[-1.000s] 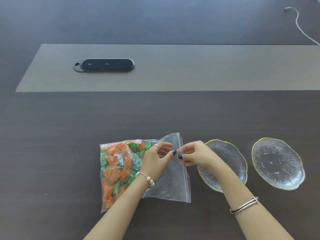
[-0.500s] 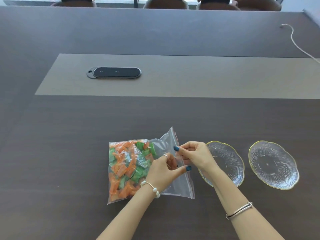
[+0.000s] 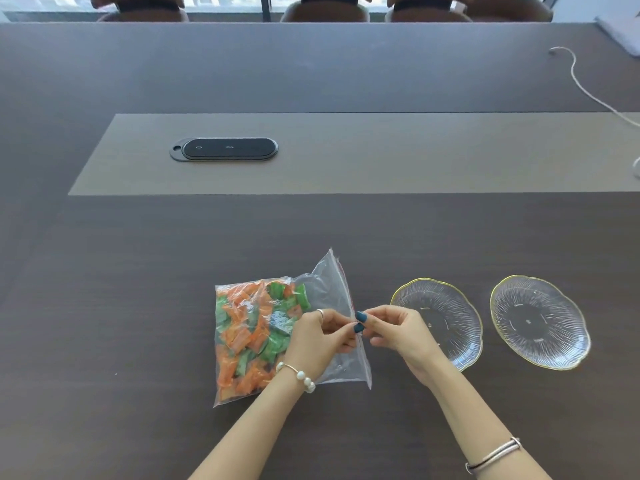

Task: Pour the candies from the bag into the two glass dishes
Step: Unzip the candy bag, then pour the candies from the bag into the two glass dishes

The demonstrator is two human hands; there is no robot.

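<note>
Your left hand [image 3: 318, 336] and right hand [image 3: 398, 329] both pinch with the fingers the zip edge of the bag [image 3: 332, 296]. It lies on the table [image 3: 138, 306], candies [image 3: 249, 327] inside, just left of two glass dishes [image 3: 446, 317].

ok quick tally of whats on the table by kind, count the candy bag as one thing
glass dishes: 2, near one and far-right one
bag of candies: 1
black oval panel in the table: 1
white cable: 1
total: 5
Both dishes are empty. The left hand and right hand pinch the bag's zip edge.
</note>
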